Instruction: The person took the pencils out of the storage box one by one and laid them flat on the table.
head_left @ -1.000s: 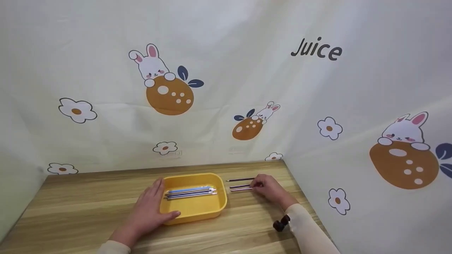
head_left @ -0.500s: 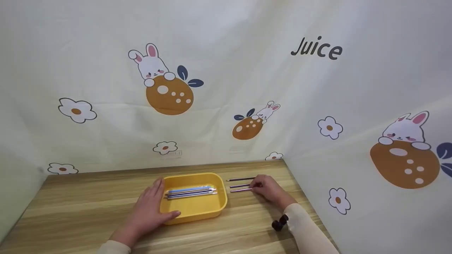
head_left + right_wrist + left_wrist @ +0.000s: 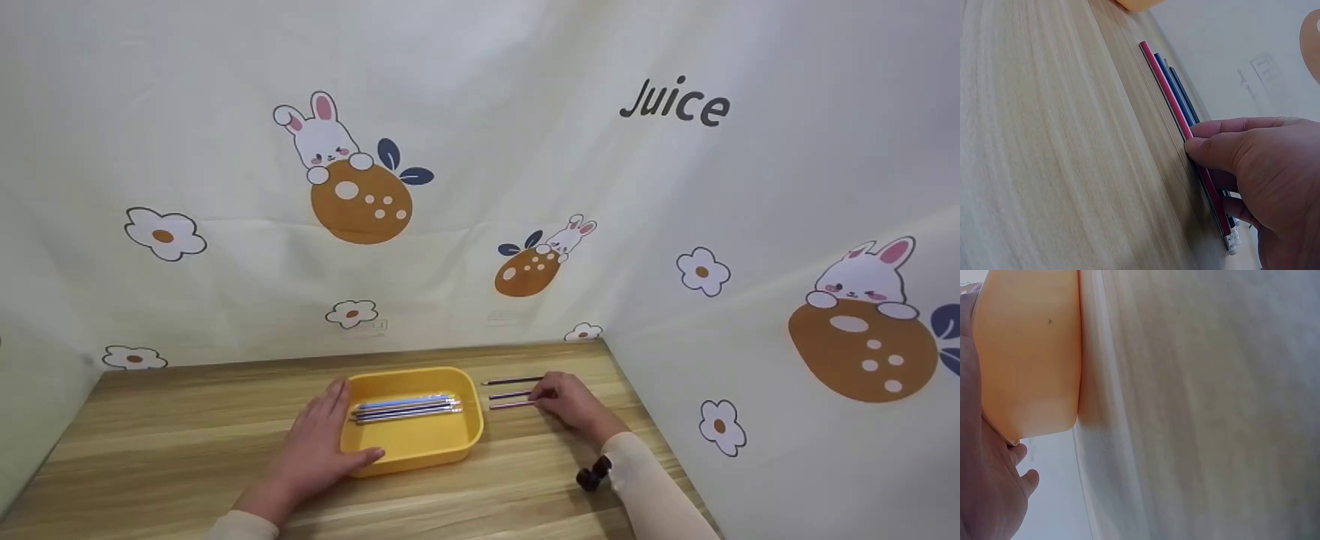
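My left hand point(image 3: 311, 442) holds the left end of a yellow plastic tray point(image 3: 409, 459), its thumb over the near rim and its fingers along the far left corner. Inside lie several pencils point(image 3: 409, 410), side by side. To the right of the tray, my right hand point(image 3: 574, 403) pinches a red pencil point(image 3: 1166, 90) between thumb and forefinger, low over the table. Behind that one lie a blue pencil point(image 3: 1176, 90) and a dark pencil point(image 3: 1185, 93), roughly parallel; the hand partly hides their eraser ends. In the left wrist view the tray's outer wall point(image 3: 1030, 371) shows.
The wooden table point(image 3: 187, 435) meets a pale printed curtain point(image 3: 450, 150) at the back and on the right. A small black device point(image 3: 592, 475) sits at the right wrist.
Both hands stay almost where they were. The red pencil in the right hand seems to have turned slightly. Tray and other pencils have not moved.
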`<state>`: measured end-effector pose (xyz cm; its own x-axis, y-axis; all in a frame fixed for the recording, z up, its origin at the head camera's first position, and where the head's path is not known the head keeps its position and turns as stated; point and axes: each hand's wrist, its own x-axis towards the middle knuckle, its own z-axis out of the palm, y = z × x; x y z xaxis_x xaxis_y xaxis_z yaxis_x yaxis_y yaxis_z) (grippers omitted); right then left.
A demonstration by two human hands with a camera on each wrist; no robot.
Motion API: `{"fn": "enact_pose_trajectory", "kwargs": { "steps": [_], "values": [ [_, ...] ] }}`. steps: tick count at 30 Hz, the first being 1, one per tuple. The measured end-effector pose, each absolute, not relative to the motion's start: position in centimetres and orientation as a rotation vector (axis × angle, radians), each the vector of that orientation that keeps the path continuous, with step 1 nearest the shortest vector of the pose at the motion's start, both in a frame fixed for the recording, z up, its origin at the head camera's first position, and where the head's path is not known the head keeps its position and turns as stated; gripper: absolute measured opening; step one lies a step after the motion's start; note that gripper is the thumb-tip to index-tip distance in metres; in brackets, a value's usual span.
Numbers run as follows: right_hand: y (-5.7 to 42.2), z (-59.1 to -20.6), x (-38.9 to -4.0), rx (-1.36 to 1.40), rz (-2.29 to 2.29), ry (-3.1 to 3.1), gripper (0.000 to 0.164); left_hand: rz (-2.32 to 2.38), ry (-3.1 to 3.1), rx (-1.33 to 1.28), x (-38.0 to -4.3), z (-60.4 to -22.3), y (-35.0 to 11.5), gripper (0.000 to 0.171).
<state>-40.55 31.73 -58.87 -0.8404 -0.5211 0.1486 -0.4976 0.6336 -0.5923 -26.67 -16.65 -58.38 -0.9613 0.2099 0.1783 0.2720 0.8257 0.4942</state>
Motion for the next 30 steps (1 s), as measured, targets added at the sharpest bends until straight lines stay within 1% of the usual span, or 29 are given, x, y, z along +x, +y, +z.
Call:
{"fn": "enact_pose_trajectory", "kwargs": {
  "steps": [10,20,23,26,30],
  "values": [
    [31.7,-58.8,-40.5,-0.861,-1.009,2.808,0.009,-0.812,-2.893,-0.382,-26.7,-58.4,-16.6,0.13],
    [31.3,-58.9,-40.4,-0.816,-1.04,2.825,0.004,-0.827,-2.866,-0.406,-26.7,-58.3,-16.6,0.131],
    [30.6,-58.6,-40.2,-0.814,-1.048,2.857,0.002,-0.827,-2.875,-0.397,-26.7,-58.3,-16.6,0.131],
    [29.4,-58.1,-39.9,-0.827,-1.082,2.88,0.006,-0.823,-2.88,-0.395,-26.7,-58.3,-16.6,0.131],
    [27.3,-57.1,-39.2,-0.9,-1.102,2.906,0.003,-0.826,-2.886,-0.391,-26.7,-58.3,-16.7,0.131]
  ]
}}
